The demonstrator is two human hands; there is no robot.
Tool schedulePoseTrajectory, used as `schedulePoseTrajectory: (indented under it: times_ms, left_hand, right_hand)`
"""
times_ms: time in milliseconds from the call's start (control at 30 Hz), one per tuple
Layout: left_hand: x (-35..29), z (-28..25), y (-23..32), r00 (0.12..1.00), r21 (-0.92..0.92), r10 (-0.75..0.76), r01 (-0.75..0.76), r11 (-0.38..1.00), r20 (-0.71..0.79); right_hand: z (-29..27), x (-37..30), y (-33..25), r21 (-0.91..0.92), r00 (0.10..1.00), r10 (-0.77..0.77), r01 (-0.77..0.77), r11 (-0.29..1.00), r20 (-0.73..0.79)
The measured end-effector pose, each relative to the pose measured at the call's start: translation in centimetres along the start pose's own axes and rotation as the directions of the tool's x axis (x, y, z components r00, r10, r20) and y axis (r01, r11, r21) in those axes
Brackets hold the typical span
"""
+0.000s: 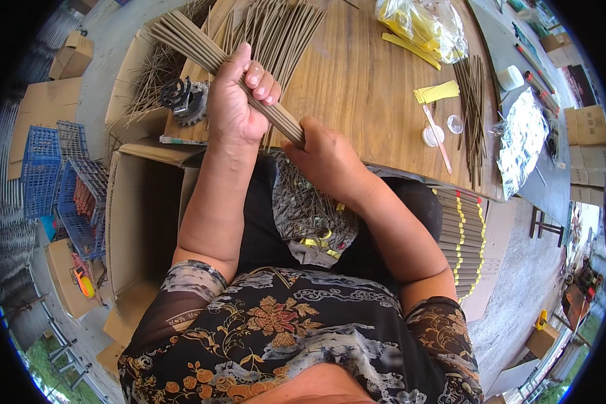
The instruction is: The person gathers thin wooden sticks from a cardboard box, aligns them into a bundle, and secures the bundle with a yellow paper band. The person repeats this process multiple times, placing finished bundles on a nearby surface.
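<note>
A bundle of thin brown incense sticks (185, 42) slants across in front of me, its far end pointing to the upper left. My left hand (237, 97) is wrapped round the middle of it, thumb lying along the top. Lower down, my right hand (331, 160) closes round the near end and hides the tips. Behind the bundle, more loose incense sticks (286, 30) lie fanned out on the wooden table (363, 101). A dark toothed metal device (188, 101) sits at the table's left edge, beside my left wrist.
On the table's right are yellow paper strips (438, 91), a small white tub (432, 136) with a flat stick across it, a plastic bag (427, 27) and more sticks (475, 121). A cardboard box (145, 222) stands left; banded bundles (468, 236) lie right. Broken bits litter my lap cloth (303, 202).
</note>
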State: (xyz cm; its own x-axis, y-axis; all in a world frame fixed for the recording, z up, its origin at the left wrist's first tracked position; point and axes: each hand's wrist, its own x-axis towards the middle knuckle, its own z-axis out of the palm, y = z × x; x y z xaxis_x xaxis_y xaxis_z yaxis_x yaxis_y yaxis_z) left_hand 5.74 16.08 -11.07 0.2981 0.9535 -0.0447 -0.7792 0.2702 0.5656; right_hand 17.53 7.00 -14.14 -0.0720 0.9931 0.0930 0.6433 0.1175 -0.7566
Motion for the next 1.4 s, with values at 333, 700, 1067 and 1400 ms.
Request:
schedulePoseTrajectory:
  times_ms: [333, 700, 1067, 1400]
  left_hand:
    - [0.1, 0.6, -0.3, 0.997, 0.049, -0.029, 0.032, 0.998, -0.077]
    - [0.3, -0.6, 0.5, 0.980, -0.018, -0.046, 0.050, 0.999, 0.195]
    - [-0.7, 0.7, -1.1, 0.996, 0.131, 0.064, -0.056, 0.990, -0.056]
    - [-0.3, 0.1, -0.2, 0.989, 0.141, 0.069, -0.087, 0.986, 0.131]
  right_hand:
    - [0.3, -0.2, 0.2, 0.027, 0.999, 0.027, -0.026, 0.999, -0.027]
    - [-1.4, 0.2, -0.8, 0.345, 0.961, 0.096, -0.184, 0.920, 0.258]
    - [0.2, 0.3, 0.1, -0.036, 0.999, 0.039, -0.041, 0.999, -0.037]
    - [-2.5, -0.1, -0.6, 0.097, 0.972, -0.102, 0.125, 0.987, -0.213]
